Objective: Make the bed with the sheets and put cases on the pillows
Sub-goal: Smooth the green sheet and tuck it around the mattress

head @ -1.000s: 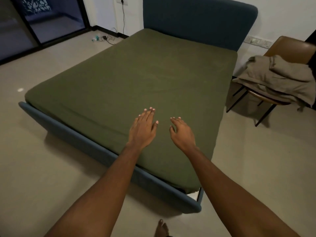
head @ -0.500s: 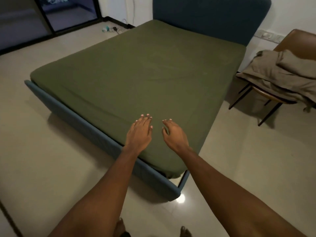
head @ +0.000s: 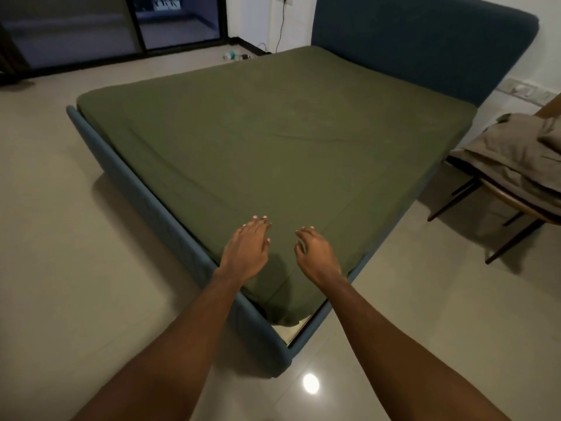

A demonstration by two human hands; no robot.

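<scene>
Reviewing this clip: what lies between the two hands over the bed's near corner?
Only bare green sheet, lightly creased; nothing else lies between the left hand and right hand. The head view shows this.

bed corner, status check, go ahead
Left hand and right hand open, empty, over green sheet. Near corner untucked. Beige bedding waits on chair. Nothing blocking.

There is one bed frame (head: 145, 189) with one blue headboard (head: 419, 47) and one green sheet (head: 273, 141) stretched over it, two bare hands, a left hand (head: 246, 252) and a right hand (head: 315, 256), one chair (head: 516, 208) and one heap of grey-brown bedding (head: 516, 153).
</scene>
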